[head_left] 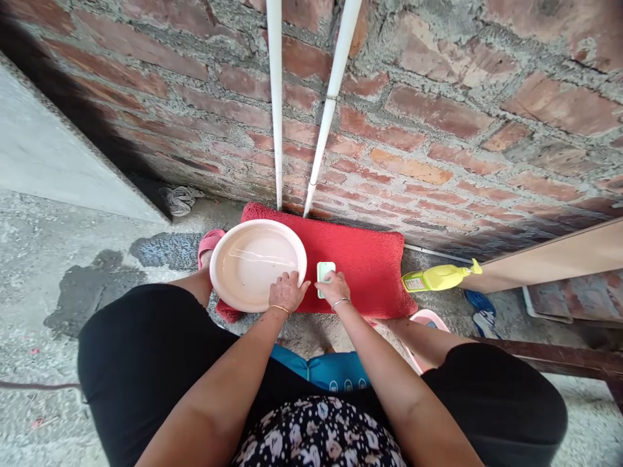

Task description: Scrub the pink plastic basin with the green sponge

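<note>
My left hand [288, 293] lies over the near right rim of a pale pink basin [217, 275], fingers spread toward the inside and thumb stretched out past the edge. Clear water [253, 259] in the basin catches the light. A pale green rectangular case [325, 267], like a small soap box, is under my right hand [335, 288]. The fingers of that hand close on its right side and its near half is partly covered. Both basin and case are on a bench-like surface draped with a red textured cloth [360, 259].
A yellow pump bottle [438, 277] lies at the cloth's right end. Two white pipes [275, 97] run down the brick wall [413, 130]. Part of a pink tub [428, 318] shows beside my right leg. A grey rag [180, 200] is on the floor near a leaning panel [63, 143].
</note>
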`<state>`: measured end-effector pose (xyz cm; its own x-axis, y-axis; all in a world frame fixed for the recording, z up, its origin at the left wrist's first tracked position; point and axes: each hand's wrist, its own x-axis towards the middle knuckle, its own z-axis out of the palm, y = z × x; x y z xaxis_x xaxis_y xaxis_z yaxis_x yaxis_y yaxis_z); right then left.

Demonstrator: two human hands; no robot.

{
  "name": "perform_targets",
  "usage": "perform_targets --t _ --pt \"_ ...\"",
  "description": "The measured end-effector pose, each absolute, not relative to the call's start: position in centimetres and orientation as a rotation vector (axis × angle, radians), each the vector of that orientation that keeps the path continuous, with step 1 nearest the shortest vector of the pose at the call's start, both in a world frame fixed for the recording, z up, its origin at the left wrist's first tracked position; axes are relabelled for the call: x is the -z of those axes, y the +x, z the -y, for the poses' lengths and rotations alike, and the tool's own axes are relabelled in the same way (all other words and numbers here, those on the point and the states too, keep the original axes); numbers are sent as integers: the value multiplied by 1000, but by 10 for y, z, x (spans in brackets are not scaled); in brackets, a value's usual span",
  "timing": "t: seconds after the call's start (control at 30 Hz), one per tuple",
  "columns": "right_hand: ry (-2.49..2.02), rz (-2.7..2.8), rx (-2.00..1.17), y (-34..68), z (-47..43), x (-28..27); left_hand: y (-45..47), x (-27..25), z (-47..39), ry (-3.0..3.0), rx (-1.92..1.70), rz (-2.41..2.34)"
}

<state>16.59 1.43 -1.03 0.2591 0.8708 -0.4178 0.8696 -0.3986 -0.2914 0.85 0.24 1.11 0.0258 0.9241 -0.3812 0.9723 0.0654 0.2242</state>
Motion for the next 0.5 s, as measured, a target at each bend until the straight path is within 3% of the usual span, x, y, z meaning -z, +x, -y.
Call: perform_targets --t 0.23,0.5 --pt "-2212 2143 -812 127 -30 19 6 -10 -2 1934 73 -1913" --pt "-2360 1984 -769 178 -36 19 8 -9 -4 1905 109 -1935"
